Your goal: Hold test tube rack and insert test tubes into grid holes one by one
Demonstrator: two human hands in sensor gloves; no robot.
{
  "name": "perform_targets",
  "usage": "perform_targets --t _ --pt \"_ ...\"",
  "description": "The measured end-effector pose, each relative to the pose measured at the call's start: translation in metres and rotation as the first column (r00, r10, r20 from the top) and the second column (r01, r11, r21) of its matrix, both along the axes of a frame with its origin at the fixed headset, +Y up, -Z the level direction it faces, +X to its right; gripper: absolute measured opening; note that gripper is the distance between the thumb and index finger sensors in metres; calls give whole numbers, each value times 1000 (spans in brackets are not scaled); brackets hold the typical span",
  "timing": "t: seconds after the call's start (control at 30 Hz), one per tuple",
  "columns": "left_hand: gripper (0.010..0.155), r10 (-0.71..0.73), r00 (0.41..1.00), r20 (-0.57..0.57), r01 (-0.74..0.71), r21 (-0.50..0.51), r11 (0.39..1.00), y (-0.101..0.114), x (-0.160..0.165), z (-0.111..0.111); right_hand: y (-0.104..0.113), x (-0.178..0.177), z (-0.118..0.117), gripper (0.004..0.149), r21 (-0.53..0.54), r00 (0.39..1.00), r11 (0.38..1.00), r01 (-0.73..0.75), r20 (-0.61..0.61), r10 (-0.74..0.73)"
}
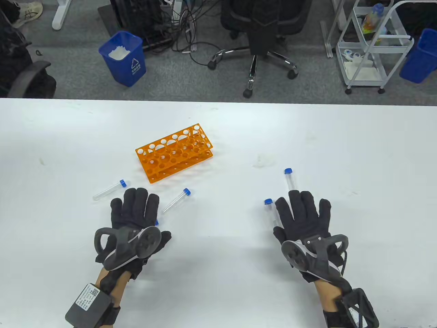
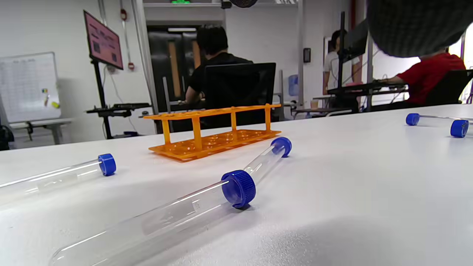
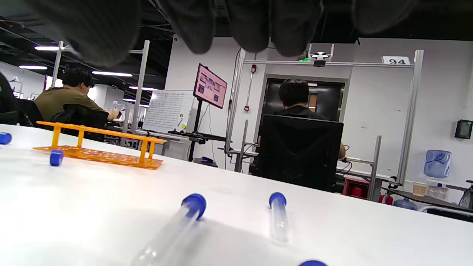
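The orange test tube rack (image 1: 174, 152) stands empty on the white table (image 1: 218, 130), beyond my left hand. Several clear tubes with blue caps lie flat around it. One tube (image 1: 110, 190) lies left of my left hand (image 1: 136, 212), one (image 1: 176, 200) lies to its right, and a blue cap (image 1: 156, 222) peeks from under its edge. My left hand is spread palm down and holds nothing. My right hand (image 1: 304, 215) is also flat and empty, with one tube (image 1: 289, 178) past its fingertips and another (image 1: 271, 210) at its left side. The left wrist view shows the rack (image 2: 214, 129) and the nearest tube (image 2: 177, 214).
The table's far edge (image 1: 218, 100) lies well behind the rack. Beyond it on the floor are a blue bin (image 1: 123, 58), an office chair (image 1: 259, 41) and a white cart (image 1: 372, 44). The right wrist view shows the rack (image 3: 99, 144) far to the left.
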State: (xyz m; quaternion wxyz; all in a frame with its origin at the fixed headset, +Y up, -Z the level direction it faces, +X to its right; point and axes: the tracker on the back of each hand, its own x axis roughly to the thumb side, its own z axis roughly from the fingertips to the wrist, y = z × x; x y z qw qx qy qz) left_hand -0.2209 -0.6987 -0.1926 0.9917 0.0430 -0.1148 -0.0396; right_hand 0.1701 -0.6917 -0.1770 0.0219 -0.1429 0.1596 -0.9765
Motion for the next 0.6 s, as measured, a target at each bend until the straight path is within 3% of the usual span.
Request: perform_targets --t 0.2,0.33,0.47,0.6 --pt "102 11 1000 -2 -11 0 1000 2 0 1 2 1 0 72 -3 1000 1000 12 0 -12" --pt "102 96 995 6 -96 65 993 26 -7 -4 7 3 1 72 16 999 999 32 7 -32" --pt "101 150 987 -51 -144 104 984 66 -23 -45 8 5 0 72 6 999 999 53 7 -53" --pt "103 127 982 -140 -127 6 992 76 -34 -106 9 8 0 71 -3 998 998 66 7 -66"
